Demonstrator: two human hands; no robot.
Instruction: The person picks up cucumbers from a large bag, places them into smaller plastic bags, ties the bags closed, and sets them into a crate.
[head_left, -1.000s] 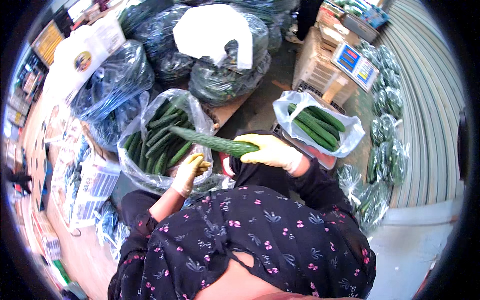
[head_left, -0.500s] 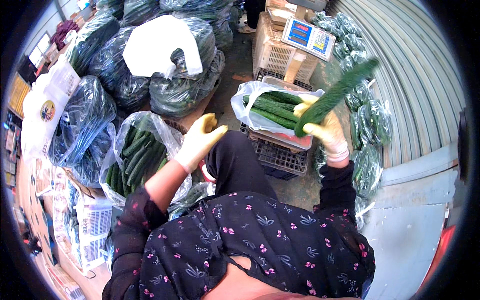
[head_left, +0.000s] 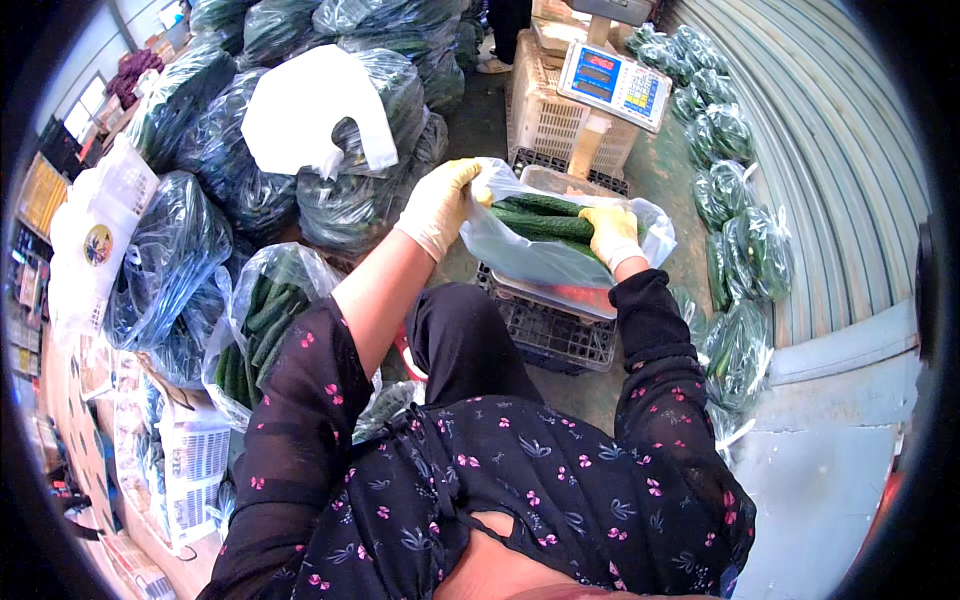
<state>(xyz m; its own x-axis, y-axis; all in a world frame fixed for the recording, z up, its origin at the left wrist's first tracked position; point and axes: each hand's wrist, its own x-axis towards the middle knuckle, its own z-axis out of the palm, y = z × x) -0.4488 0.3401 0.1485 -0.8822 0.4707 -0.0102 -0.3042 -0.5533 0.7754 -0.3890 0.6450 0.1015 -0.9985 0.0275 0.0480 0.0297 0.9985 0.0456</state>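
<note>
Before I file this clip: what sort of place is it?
Probably a produce packing or storage area: a digital scale display stands behind an open bag of cucumbers, filled clear bags line the corrugated wall, and bulging plastic bags are piled opposite.

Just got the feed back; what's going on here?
A person is handling cucumbers in a whitish plastic bag above a black crate. The gloved left hand holds the bag's left edge; the gloved right hand is at the cucumbers inside, though whether it grips one is unclear. A clear bag with more cucumbers stands on the left.
</note>
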